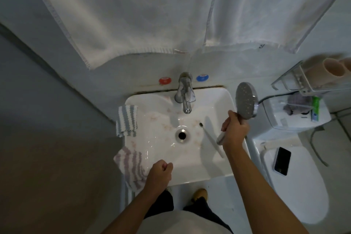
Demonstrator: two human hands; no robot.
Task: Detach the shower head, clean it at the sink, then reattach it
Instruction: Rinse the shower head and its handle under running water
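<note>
— Fingers of the right hand (235, 129) are curled round the handle of the shower head (246, 100), gripping it; the left hand (160, 172) is balled into a loose fist over the near rim of the sink (218, 169), holding nothing that I can see.

— So where is the head itself?

— Above the right side of the basin, spray face turned up toward the camera, right of the tap (185, 92). The handle's end sticks out below the hand.

— Best way to go on?

— I'd judge the scrubbing comes next: bring the face over the drain (182, 135), and let the free hand pick up the toothbrush (210, 138) lying in the basin, just beside the gripping hand, to work the nozzles.
</note>
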